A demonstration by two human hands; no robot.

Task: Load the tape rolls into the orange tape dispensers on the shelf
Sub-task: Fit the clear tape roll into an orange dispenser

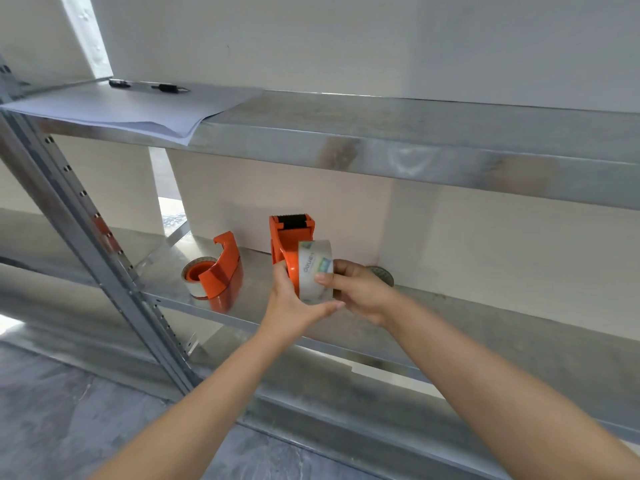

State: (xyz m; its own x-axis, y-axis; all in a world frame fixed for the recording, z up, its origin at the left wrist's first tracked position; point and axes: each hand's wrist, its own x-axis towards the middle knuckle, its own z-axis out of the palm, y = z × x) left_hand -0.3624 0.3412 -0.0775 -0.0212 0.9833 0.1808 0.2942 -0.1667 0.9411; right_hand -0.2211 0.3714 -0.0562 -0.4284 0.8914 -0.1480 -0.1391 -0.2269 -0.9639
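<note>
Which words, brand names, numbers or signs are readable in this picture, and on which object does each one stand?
Tape roll in the right hand: one short grey word, printed sideways beside a green-blue patch; too blurred to read.
Orange dispenser in the left hand, second dispenser, pens, paper sheets: no text visible.

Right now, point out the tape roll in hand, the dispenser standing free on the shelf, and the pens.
tape roll (312,258), head view, clear outer band
free dispenser (228,268), head view, orange side wall
pens (169,88), head view, right pen's barrel
</note>
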